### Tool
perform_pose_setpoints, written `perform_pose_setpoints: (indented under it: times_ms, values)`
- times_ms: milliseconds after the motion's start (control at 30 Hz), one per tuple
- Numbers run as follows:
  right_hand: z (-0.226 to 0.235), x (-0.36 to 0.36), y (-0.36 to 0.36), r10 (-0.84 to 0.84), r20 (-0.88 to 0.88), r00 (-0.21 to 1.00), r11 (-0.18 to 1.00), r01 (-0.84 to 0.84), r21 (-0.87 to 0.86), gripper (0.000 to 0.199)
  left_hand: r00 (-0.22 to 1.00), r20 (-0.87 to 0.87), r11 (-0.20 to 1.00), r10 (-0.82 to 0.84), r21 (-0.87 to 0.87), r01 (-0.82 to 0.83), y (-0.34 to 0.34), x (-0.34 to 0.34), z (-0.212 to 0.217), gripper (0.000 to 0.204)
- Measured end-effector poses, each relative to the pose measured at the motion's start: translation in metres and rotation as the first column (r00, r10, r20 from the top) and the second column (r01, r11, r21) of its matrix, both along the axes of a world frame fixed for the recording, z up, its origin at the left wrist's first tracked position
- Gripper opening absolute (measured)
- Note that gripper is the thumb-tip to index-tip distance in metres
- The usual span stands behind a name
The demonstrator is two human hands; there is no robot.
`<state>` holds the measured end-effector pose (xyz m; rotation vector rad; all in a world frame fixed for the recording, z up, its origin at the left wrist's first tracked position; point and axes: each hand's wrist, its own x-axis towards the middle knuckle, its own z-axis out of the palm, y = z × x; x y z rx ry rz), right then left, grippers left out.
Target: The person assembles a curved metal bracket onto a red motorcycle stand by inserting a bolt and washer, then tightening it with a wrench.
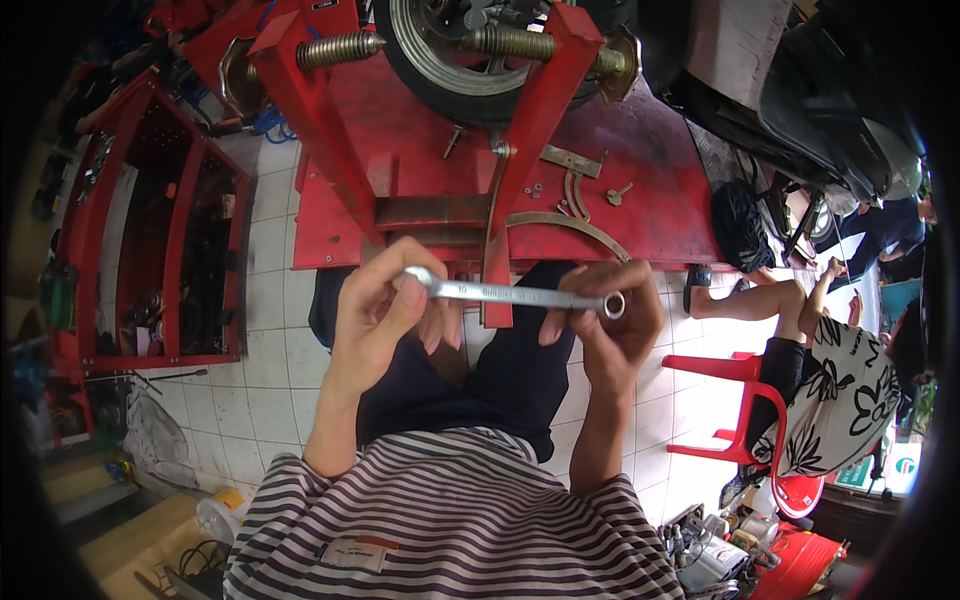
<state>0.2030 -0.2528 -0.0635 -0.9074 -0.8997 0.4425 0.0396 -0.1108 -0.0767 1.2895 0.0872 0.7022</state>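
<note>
A silver combination wrench [515, 295] is held level in front of my lap, spanning both hands. My left hand [385, 305] pinches its open-jaw end between thumb and fingers, and those fingers partly cover the jaws. At the other end, the ring shows beside the fingers of my right hand [615, 320], which grips the shaft just short of it. Beyond the wrench stands a red lift platform [650, 190] with a red wheel-clamp frame [335, 130] and large threaded screws [340, 50]. A motorcycle wheel [450, 70] sits between the screws.
On the platform lie a flat metal bracket [570, 160], a curved metal strip [570, 225], a key [620, 193] and several small nuts. A red tool cabinet [150, 220] stands left. At right are a red plastic chair [715, 370], a seated person [835, 390] and a scooter [800, 100].
</note>
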Motion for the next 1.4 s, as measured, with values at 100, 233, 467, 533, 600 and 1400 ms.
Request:
perform_pose_setpoints:
  times_ms: [100, 233, 467, 533, 600, 1400]
  values:
    - [-0.014, 0.019, 0.004, 0.021, -0.002, 1.0, 0.998, -0.021, -0.058, 0.017, 0.992, -0.091, 0.995, 0.093, 0.04, -0.09, 0.004, 0.01, -0.002, 0.018]
    - [-0.013, 0.021, 0.023, -0.075, -0.03, 0.997, 0.986, 0.07, -0.149, 0.019, 0.963, -0.189, 0.976, 0.192, 0.141, -0.167, 0.019, 0.028, -0.005, 0.016]
    - [-0.026, 0.038, 0.046, -0.235, 0.24, 0.942, 0.927, 0.291, -0.236, 0.012, 0.95, -0.077, 0.953, 0.302, 0.021, -0.302, 0.022, 0.049, -0.001, 0.016]
    - [-0.026, 0.041, 0.048, -0.268, 0.261, 0.928, 0.913, 0.331, -0.239, 0.012, 0.945, -0.074, 0.948, 0.318, 0.037, -0.316, 0.024, 0.049, -0.001, 0.014]
    - [-0.029, 0.045, 0.047, -0.311, 0.302, 0.901, 0.901, 0.38, -0.209, 0.011, 0.95, -0.067, 0.952, 0.305, 0.061, -0.301, 0.027, 0.045, -0.008, 0.012]
    - [-0.156, 0.117, -0.015, -0.214, 0.82, 0.531, 0.509, 0.777, -0.37, 0.014, 0.898, -0.412, 0.975, 0.156, 0.207, -0.074, -0.044, 0.044, -0.083, 0.016]
